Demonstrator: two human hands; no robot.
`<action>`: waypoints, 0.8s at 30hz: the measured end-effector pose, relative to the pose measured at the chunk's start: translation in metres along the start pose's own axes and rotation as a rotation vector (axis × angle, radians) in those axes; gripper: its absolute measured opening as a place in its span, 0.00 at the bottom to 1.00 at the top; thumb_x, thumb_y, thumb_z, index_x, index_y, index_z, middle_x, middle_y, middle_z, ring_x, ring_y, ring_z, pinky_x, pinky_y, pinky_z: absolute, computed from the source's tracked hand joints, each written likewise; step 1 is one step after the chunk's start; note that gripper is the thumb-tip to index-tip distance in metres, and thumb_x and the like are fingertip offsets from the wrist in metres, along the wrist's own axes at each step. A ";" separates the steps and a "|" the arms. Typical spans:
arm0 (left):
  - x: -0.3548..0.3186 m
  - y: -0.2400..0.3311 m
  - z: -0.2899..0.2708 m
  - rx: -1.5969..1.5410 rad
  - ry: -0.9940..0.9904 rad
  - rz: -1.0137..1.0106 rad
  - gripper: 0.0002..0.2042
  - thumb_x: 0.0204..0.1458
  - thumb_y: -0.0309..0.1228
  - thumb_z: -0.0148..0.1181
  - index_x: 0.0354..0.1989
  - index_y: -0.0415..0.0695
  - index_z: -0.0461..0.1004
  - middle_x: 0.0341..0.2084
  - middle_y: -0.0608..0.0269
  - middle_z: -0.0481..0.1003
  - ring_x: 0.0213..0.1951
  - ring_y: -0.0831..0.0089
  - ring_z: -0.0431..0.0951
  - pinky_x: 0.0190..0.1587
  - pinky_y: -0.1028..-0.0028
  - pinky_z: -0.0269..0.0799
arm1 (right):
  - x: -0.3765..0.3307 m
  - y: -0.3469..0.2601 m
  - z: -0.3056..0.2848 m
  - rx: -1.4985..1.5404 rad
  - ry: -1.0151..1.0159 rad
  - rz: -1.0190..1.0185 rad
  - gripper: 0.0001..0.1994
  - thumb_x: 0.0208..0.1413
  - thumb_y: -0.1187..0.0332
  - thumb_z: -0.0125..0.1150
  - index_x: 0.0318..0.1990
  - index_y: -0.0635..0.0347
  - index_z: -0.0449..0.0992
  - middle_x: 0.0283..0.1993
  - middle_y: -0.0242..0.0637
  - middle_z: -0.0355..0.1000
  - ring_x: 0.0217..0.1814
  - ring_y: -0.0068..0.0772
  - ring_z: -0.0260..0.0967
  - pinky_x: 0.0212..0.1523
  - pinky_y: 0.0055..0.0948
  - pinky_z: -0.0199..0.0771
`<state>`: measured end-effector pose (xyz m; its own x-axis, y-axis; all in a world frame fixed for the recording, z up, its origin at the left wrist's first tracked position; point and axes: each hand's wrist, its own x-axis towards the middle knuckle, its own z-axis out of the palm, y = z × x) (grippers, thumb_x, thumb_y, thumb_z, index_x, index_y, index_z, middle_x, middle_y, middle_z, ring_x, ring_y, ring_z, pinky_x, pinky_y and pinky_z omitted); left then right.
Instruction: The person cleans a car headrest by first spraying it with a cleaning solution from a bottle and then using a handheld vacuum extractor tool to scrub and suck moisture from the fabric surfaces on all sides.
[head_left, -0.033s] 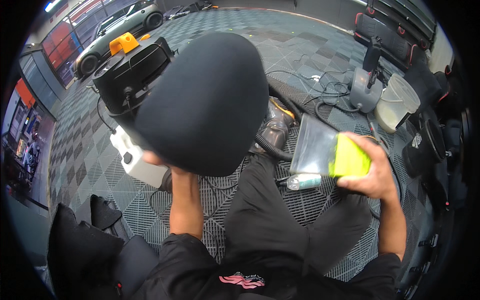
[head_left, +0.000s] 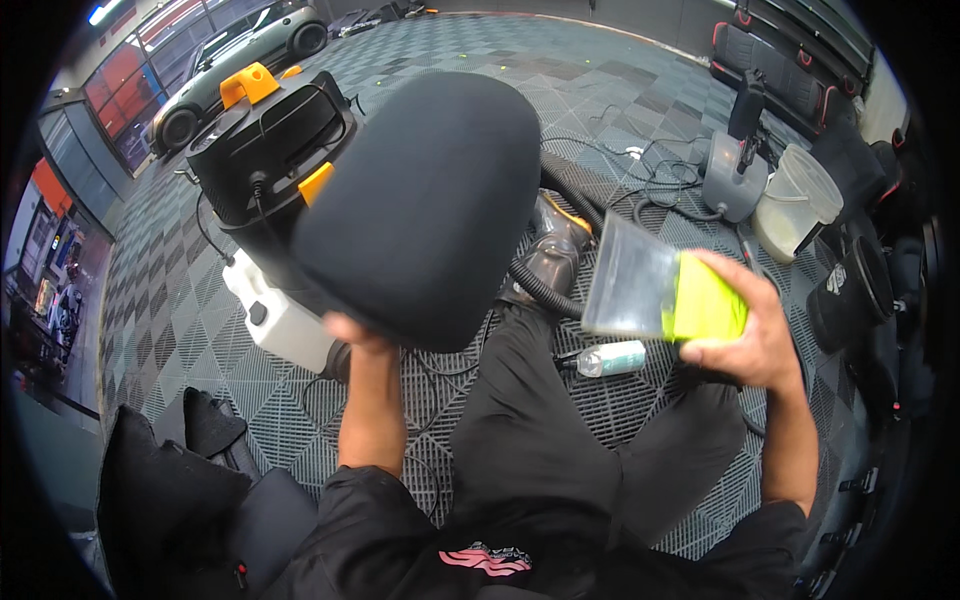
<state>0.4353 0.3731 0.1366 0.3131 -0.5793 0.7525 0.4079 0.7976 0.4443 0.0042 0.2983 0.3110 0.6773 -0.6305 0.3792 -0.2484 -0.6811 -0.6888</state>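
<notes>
- Head view: the left hand (head_left: 362, 334) holds a black headrest (head_left: 425, 210) up from underneath, its fingers grasping the lower edge; most of them are hidden, so their exact placing cannot be told.
- That hold from below probably serves to leave the broad face bare and turned up toward the person.
- The right hand (head_left: 752, 325) has its fingers and thumb closed around a yellow-green piece (head_left: 706, 300), with a clear plastic piece (head_left: 628, 275) sticking out toward the headrest. Gripping the coloured end seems meant to leave the clear end free; whether the two are joined cannot be told.
- A gap separates the clear piece from the headrest.
- A bottle (head_left: 612, 359) lies on its side on the floor, between the person's legs, perhaps dropped there for easy reach.
- A black machine (head_left: 265, 150) with yellow parts stands just beyond the headrest, likely kept near for use; a ribbed hose (head_left: 545, 290) shows on the headrest's other side, its far end hidden.
- The headrest is in the air before the person, tilted, rounded at the corners, matt and evenly dark; no stain or tear shows on the visible face.
</notes>
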 end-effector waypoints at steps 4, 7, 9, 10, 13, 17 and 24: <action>0.007 -0.001 0.064 0.705 -0.195 0.271 0.45 0.36 0.55 0.79 0.56 0.31 0.72 0.48 0.53 0.80 0.47 0.63 0.82 0.52 0.67 0.78 | 0.033 -0.018 0.009 -0.006 -0.081 -0.014 0.42 0.38 0.57 0.82 0.62 0.67 0.72 0.53 0.44 0.76 0.53 0.34 0.74 0.57 0.32 0.73; 0.016 0.005 0.082 0.742 -0.390 0.137 0.38 0.29 0.46 0.87 0.46 0.30 0.78 0.40 0.56 0.83 0.38 0.67 0.85 0.43 0.72 0.81 | 0.047 -0.029 0.014 0.023 -0.152 0.021 0.44 0.37 0.55 0.82 0.63 0.67 0.71 0.56 0.44 0.75 0.57 0.35 0.73 0.60 0.33 0.71; 0.021 0.011 0.101 0.820 -0.387 0.100 0.32 0.27 0.42 0.88 0.39 0.33 0.82 0.34 0.58 0.84 0.33 0.69 0.85 0.38 0.74 0.80 | 0.056 -0.034 0.011 0.034 -0.160 0.033 0.43 0.37 0.57 0.82 0.63 0.67 0.71 0.56 0.43 0.75 0.57 0.35 0.73 0.60 0.32 0.71; 0.023 0.012 0.100 0.887 -0.453 0.068 0.32 0.26 0.42 0.88 0.39 0.34 0.82 0.32 0.59 0.84 0.32 0.69 0.85 0.36 0.74 0.80 | 0.062 -0.036 0.009 0.033 -0.158 0.048 0.43 0.37 0.58 0.82 0.63 0.67 0.71 0.56 0.43 0.75 0.57 0.34 0.73 0.60 0.32 0.71; 0.030 0.013 0.104 0.975 -0.560 0.051 0.31 0.25 0.42 0.88 0.38 0.36 0.83 0.27 0.62 0.84 0.28 0.70 0.85 0.32 0.76 0.78 | 0.068 -0.034 0.014 0.030 -0.168 -0.017 0.41 0.39 0.61 0.83 0.62 0.67 0.72 0.52 0.43 0.77 0.53 0.31 0.75 0.57 0.30 0.74; 0.032 0.017 0.102 1.089 -0.614 0.012 0.32 0.25 0.46 0.87 0.37 0.36 0.82 0.26 0.60 0.83 0.26 0.68 0.85 0.30 0.75 0.77 | 0.071 -0.028 0.032 0.030 -0.208 -0.104 0.38 0.41 0.62 0.83 0.60 0.67 0.73 0.47 0.42 0.80 0.47 0.29 0.78 0.52 0.29 0.77; 0.000 0.016 0.088 0.986 -0.337 0.026 0.41 0.22 0.52 0.88 0.42 0.32 0.80 0.37 0.55 0.83 0.37 0.64 0.86 0.44 0.69 0.80 | 0.065 -0.023 0.032 0.007 -0.168 -0.108 0.38 0.39 0.63 0.83 0.60 0.65 0.74 0.45 0.41 0.80 0.44 0.30 0.79 0.50 0.29 0.78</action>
<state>0.3665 0.4004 0.1864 -0.0059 -0.6042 0.7968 -0.5242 0.6804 0.5121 0.0764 0.2849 0.3322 0.8061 -0.4826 0.3425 -0.1639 -0.7382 -0.6543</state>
